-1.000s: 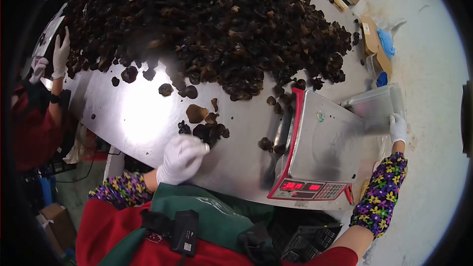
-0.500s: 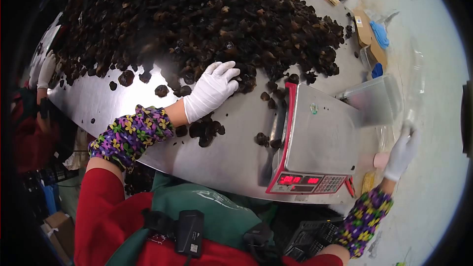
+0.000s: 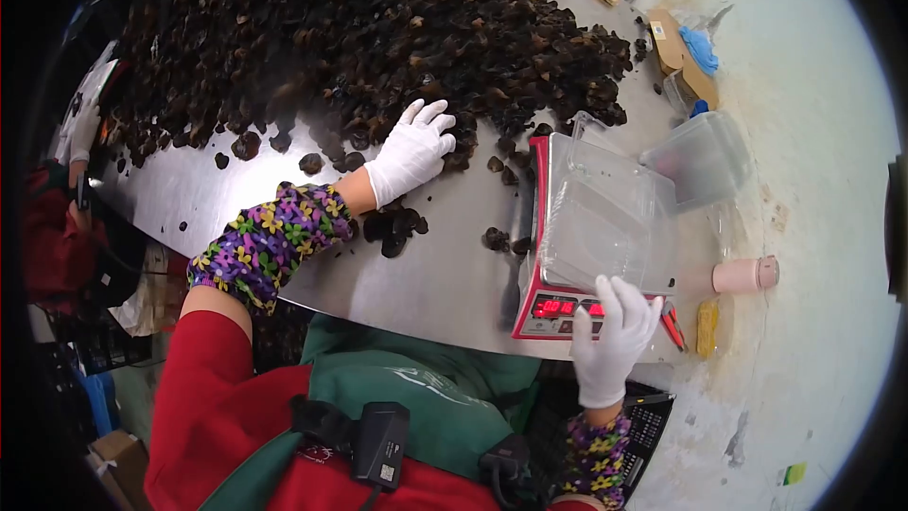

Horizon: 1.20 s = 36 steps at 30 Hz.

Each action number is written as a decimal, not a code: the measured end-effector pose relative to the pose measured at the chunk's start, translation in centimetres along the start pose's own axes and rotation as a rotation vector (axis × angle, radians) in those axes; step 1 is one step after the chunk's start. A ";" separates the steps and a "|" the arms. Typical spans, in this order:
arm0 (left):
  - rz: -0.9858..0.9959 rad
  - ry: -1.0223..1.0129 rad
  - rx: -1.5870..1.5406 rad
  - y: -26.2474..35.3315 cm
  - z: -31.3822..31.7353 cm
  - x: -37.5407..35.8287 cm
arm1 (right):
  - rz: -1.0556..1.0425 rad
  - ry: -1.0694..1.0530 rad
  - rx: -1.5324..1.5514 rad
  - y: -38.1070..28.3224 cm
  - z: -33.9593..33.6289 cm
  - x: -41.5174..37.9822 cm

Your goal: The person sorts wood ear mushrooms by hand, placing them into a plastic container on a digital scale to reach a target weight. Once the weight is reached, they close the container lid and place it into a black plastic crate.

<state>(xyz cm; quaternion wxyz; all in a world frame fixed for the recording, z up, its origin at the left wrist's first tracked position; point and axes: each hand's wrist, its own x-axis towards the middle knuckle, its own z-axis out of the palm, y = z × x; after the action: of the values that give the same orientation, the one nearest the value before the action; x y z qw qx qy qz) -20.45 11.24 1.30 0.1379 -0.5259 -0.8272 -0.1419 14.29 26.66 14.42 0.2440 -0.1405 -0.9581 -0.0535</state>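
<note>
Scale (image 3: 541, 325) stands on the counter (image 3: 445, 293), with a clear plastic tray (image 3: 601, 213) lying across its top. Right hand (image 3: 613, 345): fingers spread, grasping nothing, positioned over the front of the scale at the tray's near edge; contact with the tray cannot be determined. Left hand (image 3: 411, 156): palm down at the near edge of the mushroom pile (image 3: 378, 47); whether it grips a piece cannot be determined.

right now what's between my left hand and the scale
A few loose dark pieces lie between your left hand and the scale, with bare metal table around them, in the head view.
</note>
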 end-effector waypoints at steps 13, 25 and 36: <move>-0.580 -0.016 -1.175 9.0 -8.6 -10.0 | 0.551 -0.352 1.539 -11.6 8.5 2.3; -0.263 0.299 -0.584 10.2 -8.9 -11.5 | 0.595 -0.190 1.713 -12.7 10.9 0.9; -0.303 0.200 -0.470 11.2 -8.5 -12.3 | 0.410 -0.008 1.285 -13.6 10.7 0.0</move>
<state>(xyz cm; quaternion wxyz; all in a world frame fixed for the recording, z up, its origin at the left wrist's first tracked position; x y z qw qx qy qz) -4.60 2.32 5.48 0.0706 -0.3973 -0.8230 -0.3997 5.44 15.53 4.65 0.2806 -0.1464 -0.7544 0.5751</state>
